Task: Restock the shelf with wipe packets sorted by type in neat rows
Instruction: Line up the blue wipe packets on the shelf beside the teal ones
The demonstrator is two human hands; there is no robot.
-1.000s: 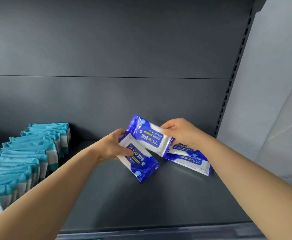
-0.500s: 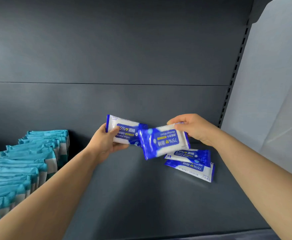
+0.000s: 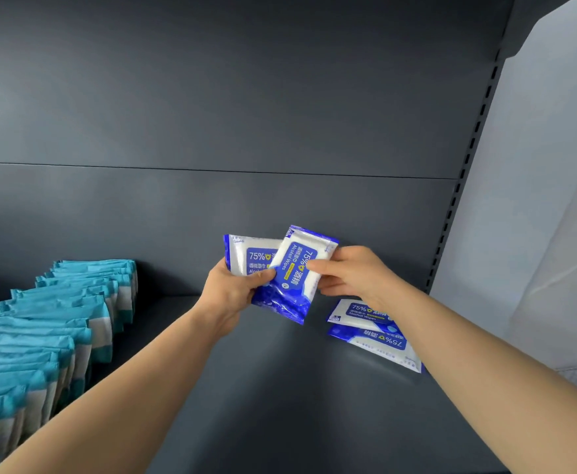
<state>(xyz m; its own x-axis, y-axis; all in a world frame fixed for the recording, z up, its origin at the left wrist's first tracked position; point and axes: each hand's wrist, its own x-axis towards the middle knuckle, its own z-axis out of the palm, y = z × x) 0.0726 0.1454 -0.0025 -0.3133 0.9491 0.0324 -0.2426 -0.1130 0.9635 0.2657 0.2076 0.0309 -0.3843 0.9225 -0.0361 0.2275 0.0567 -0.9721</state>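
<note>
While left hand (image 3: 229,295) grips a blue-and-white 75% alcohol wipe packet (image 3: 244,251), right hand (image 3: 359,275) pinching second packet (image 3: 295,271), tilted across it

blue alcohol wipe packets (image 3: 294,268): 4 | teal packets (image 3: 58,313): overlapped row, count unclear
</note>
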